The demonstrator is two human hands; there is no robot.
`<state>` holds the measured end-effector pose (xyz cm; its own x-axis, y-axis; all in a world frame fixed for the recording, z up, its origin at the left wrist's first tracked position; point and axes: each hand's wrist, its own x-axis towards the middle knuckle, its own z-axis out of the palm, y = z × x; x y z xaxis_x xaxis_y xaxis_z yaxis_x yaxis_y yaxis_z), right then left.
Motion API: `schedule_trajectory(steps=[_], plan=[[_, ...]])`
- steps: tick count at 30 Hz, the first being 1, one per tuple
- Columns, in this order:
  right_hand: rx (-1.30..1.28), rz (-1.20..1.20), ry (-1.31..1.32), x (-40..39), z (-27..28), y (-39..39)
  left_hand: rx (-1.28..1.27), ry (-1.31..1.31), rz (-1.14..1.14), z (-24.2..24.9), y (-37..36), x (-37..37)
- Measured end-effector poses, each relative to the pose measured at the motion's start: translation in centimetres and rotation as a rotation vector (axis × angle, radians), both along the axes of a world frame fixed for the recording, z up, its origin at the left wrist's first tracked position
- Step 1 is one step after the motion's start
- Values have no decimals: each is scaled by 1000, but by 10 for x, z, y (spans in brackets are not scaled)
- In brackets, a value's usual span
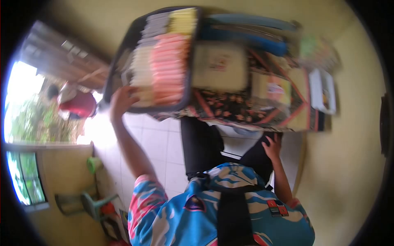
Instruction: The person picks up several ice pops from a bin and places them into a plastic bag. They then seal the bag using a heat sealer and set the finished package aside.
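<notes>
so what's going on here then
The person's left hand is at the near left corner of a dark tray holding pink, white, yellow and grey pieces; blur hides its exact grip. The right hand rests on the right leg. A pale square item lies beside the tray on a patterned cloth.

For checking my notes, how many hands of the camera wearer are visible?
2: left hand at the dark tray, near-left corner; right hand on the right leg.
</notes>
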<state>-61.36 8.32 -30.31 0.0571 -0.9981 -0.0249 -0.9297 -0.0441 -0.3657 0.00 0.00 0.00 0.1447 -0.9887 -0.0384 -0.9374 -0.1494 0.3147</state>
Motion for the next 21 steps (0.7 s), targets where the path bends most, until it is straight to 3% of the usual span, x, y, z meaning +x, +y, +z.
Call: schedule_trajectory(steps=[2, 4, 6, 16, 21], plan=[[59, 9, -9, -16, -5, 0, -23, -46, 48, 25, 26, -7], [123, -36, 59, -3, 10, -17, -86, -13, 56, 2, 24, 22], [192, -55, 67, 5, 20, 1, 17, -32, 66, 15, 31, 19], [116, -41, 40, -3, 25, 6, 64, 275, 56, 4, 26, 31], [69, -63, 22, -6, 27, 11, 122, 284, -11, 12, 24, 28]])
